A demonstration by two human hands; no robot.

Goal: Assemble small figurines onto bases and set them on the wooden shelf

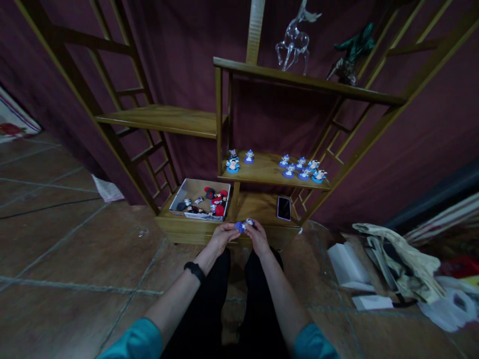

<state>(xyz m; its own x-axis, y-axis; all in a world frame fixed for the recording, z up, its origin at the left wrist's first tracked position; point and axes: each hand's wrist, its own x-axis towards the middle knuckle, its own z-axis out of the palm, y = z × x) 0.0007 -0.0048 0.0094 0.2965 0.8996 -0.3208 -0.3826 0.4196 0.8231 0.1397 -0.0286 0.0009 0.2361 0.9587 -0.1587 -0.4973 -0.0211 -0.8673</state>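
Note:
Between my two hands, in front of the low shelf, is a small purple and white figurine (pixel 245 226) on a round base. My left hand (pixel 223 235) pinches its purple base side. My right hand (pixel 258 237) grips its head end, with the fingers closed round it. Just beyond my left hand stands an open cardboard box (pixel 178 197) with several red, black and white figurines (pixel 217 198) lying in it. On the middle shelf (pixel 258 172) similar figurines stand upright: a few at the left end and a cluster (pixel 301 169) at the right.
A phone (pixel 284 208) lies on the bottom shelf board. Higher up stand a clear glass deer (pixel 294 42) and a dark green statue (pixel 352 55). White boxes (pixel 350 267), a beige cloth bag (pixel 404 259) and a plastic bag (pixel 449 306) lie on the floor to the right.

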